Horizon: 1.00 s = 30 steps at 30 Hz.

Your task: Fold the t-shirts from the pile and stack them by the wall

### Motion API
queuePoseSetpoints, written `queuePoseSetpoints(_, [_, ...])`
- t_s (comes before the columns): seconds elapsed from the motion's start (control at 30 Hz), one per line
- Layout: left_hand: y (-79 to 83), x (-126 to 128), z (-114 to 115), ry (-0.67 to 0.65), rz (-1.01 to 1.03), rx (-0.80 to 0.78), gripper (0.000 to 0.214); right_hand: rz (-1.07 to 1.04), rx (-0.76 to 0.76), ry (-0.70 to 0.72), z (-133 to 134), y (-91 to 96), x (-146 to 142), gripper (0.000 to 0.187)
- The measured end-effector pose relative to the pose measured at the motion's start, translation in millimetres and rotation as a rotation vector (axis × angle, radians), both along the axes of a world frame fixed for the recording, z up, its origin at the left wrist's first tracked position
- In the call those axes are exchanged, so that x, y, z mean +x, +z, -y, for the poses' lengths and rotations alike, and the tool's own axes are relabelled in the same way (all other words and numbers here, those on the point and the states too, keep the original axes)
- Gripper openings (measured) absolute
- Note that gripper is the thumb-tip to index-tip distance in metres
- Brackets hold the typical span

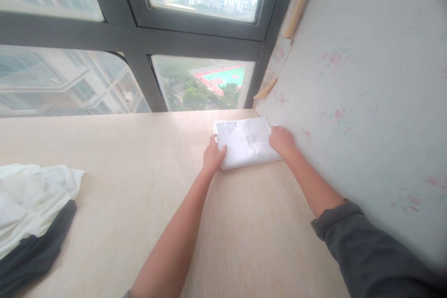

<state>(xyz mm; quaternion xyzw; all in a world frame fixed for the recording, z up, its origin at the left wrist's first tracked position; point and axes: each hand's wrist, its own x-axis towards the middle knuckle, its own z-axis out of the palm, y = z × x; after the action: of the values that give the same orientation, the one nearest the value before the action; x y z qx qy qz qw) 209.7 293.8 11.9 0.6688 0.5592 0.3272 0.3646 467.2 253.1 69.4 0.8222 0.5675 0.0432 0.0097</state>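
A folded white cloth (244, 142) lies flat at the far right corner of the pale wooden surface (146, 205), close to the wall. My left hand (213, 156) grips its near left edge, thumb on top and fingers curled at the side. My right hand (281, 142) rests on its right edge, fingers curled over the fold against the wall side. Both arms reach forward; the right one wears a grey sleeve.
A heap of white and dark clothing (31, 209) lies at the left edge of the surface. A dark-framed window (195, 42) runs along the back. A wall with faded floral paper (366, 102) stands close on the right.
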Motion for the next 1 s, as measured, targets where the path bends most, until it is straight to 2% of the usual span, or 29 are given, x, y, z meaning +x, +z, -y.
queuePoseSetpoints(0.07, [-5.8,-2,4,-0.014,-0.024,0.008,0.066,-0.005,0.011,0.053,4,-20.6,-2,0.034])
queuePoseSetpoints(0.17, [-9.1,-3,7,-0.028,-0.050,0.031,0.063,-0.037,0.068,0.140,8,-48.9,2,0.043])
queuePoseSetpoints(0.27, [-10.7,0,10,-0.025,-0.075,0.079,0.060,-0.094,0.111,0.149,9,-71.3,8,0.049])
queuePoseSetpoints(0.33, [-10.6,3,17,-0.002,-0.104,0.128,0.058,-0.113,0.131,0.147,7,-80.3,12,0.049])
queuePoseSetpoints(0.43, [-8.5,5,35,0.024,-0.153,0.208,0.054,-0.108,0.157,0.153,8,-84.4,13,0.050])
queuePoseSetpoints(0.53, [-7.6,-1,59,-0.111,-0.306,0.338,0.045,-0.082,0.220,0.164,18,-84.5,6,0.050])
queuePoseSetpoints(0.63, [-10.2,-13,86,-0.298,-0.513,0.451,0.055,-0.047,0.304,0.172,43,-88.9,-7,0.052])
queuePoseSetpoints(0.73, [-12.8,-29,114,-0.378,-0.605,0.438,0.068,-0.024,0.342,0.164,78,-98.2,-23,0.052])
queuePoseSetpoints(0.8, [-13.4,-42,132,-0.396,-0.634,0.411,0.064,-0.031,0.374,0.154,102,-105.1,-30,0.053])
queuePoseSetpoints(0.9, [-14.2,-72,157,-0.362,-0.669,0.369,0.055,-0.071,0.428,0.177,136,-115.5,-39,0.056])
queuePoseSetpoints(1.0, [-14.1,-123,176,-0.198,-0.734,0.325,0.052,-0.119,0.453,0.239,163,-124.9,-46,0.053])
